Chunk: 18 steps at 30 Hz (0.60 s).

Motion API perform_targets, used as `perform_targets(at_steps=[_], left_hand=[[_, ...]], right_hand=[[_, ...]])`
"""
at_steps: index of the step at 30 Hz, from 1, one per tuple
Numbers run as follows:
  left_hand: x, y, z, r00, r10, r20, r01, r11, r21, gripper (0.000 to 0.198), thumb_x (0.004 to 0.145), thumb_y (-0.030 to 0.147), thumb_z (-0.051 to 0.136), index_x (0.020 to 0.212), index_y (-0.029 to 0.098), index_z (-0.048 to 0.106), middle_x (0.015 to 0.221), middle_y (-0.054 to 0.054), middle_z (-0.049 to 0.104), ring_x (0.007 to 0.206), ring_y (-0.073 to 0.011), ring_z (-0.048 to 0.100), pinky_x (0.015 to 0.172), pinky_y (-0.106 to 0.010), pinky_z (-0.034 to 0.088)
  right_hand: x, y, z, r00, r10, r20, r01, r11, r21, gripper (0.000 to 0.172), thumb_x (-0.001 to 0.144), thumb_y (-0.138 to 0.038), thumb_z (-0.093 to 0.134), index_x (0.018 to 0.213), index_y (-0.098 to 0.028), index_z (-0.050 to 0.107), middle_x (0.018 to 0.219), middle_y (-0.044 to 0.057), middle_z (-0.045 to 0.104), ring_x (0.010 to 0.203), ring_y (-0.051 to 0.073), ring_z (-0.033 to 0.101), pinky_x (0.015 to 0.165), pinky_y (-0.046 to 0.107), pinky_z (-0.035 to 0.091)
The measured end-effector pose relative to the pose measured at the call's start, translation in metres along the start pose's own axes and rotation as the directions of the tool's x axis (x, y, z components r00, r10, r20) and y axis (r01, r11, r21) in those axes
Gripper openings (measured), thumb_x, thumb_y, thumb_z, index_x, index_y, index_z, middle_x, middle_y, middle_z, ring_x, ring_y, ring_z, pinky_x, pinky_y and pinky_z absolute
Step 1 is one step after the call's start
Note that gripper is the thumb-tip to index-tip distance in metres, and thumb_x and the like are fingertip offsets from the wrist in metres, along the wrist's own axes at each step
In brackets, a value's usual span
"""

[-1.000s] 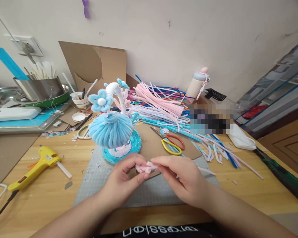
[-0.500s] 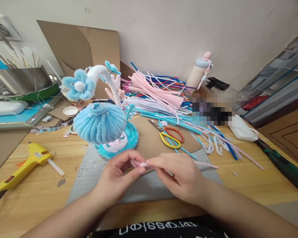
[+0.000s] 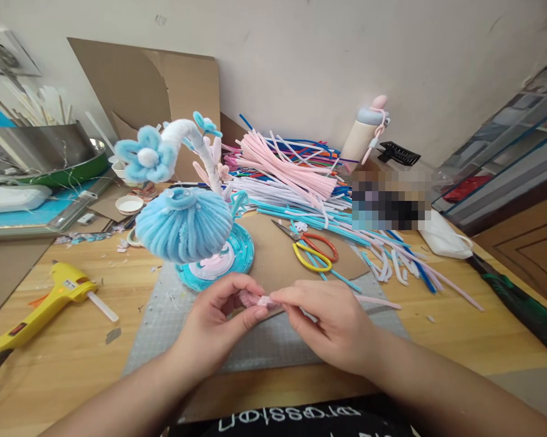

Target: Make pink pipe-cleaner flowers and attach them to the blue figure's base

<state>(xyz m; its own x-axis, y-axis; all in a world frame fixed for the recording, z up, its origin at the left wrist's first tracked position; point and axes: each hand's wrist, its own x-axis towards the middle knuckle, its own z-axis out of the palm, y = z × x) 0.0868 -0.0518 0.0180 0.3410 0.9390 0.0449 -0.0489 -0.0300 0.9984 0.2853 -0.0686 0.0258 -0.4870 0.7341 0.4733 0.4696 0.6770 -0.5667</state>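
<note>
- Between our two hands, above the front part of the grey cutting mat (image 3: 159, 340), we hold a small fuzzy pink piece (image 3: 265, 300).
- The fingers of our left hand (image 3: 221, 321) are curled round it, with the thumb pressed along the near side.
- Our right hand (image 3: 334, 318) has its thumb and forefinger pinched on the other end; we cannot tell what its remaining fingers do.
- A thin pink stem (image 3: 380, 301) juts out beyond the right hand, and we cannot tell whether it joins the piece.
- Just behind our left hand stands a fuzzy craft model: a round turquoise base (image 3: 243, 258), a pleated blue shade (image 3: 184, 227), a curved white stalk (image 3: 209, 167) and a blue flower (image 3: 148, 156).
- Behind our right hand, scissors (image 3: 295, 238) with one yellow and one orange handle lie partly open on a flat cardboard piece (image 3: 271, 258).
- Further back we see a pink bundle of fuzzy stems (image 3: 286, 170) lying over white, blue and other coloured ones, near a capped bottle (image 3: 359, 136).
- On our left, a yellow glue gun (image 3: 68, 286) lies on the wooden counter (image 3: 68, 370).
</note>
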Motion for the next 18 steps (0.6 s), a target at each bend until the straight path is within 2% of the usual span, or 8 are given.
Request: perform_targets(at_steps=[5, 11, 15, 18], left_hand=[[0.0004, 0.0008, -0.0003, 1.000, 0.022, 0.000, -0.022, 0.998, 0.058, 0.011, 0.074, 0.026, 0.072, 0.079, 0.019, 0.065, 0.075, -0.001, 0.064, 0.072, -0.0128, 0.057, 0.067, -0.024, 0.047], [0.0017, 0.0022, -0.0001, 0.999, 0.042, 0.033, -0.043, 0.999, 0.022, 0.006, 0.075, 0.023, 0.071, 0.074, 0.019, 0.066, 0.075, -0.002, 0.065, 0.074, -0.0132, 0.059, 0.068, -0.024, 0.049], [0.0016, -0.0008, -0.0026, 1.000, -0.023, 0.013, 0.023, 0.999, -0.023, 0.008, 0.074, 0.025, 0.072, 0.073, 0.019, 0.066, 0.074, -0.001, 0.065, 0.071, -0.0126, 0.060, 0.066, -0.023, 0.048], [0.0032, -0.0056, -0.0051, 0.998, -0.061, -0.034, 0.057, 0.992, -0.109, 0.011, 0.073, 0.027, 0.073, 0.074, 0.019, 0.066, 0.074, 0.000, 0.065, 0.068, -0.0120, 0.061, 0.064, -0.023, 0.048]], right_hand=[[0.0010, -0.0002, -0.0011, 1.000, -0.005, -0.010, 0.005, 1.000, -0.013, 0.024, 0.087, -0.011, 0.048, 0.106, -0.021, 0.059, 0.072, 0.000, 0.062, 0.061, 0.011, 0.053, 0.057, 0.026, 0.037], [0.0019, -0.0022, -0.0012, 0.999, -0.033, 0.010, 0.034, 0.999, -0.033, 0.024, 0.087, -0.012, 0.046, 0.105, -0.021, 0.059, 0.069, 0.000, 0.061, 0.061, 0.012, 0.053, 0.056, 0.026, 0.037], [0.0024, -0.0029, 0.0006, 0.999, 0.029, -0.018, -0.029, 0.999, 0.045, 0.022, 0.087, -0.012, 0.048, 0.104, -0.021, 0.057, 0.080, 0.001, 0.066, 0.065, 0.011, 0.056, 0.060, 0.025, 0.042], [0.0043, -0.0031, 0.0005, 0.997, 0.061, -0.052, -0.054, 0.991, 0.124, 0.018, 0.087, -0.010, 0.048, 0.098, -0.020, 0.057, 0.080, 0.001, 0.063, 0.069, 0.011, 0.056, 0.062, 0.025, 0.044]])
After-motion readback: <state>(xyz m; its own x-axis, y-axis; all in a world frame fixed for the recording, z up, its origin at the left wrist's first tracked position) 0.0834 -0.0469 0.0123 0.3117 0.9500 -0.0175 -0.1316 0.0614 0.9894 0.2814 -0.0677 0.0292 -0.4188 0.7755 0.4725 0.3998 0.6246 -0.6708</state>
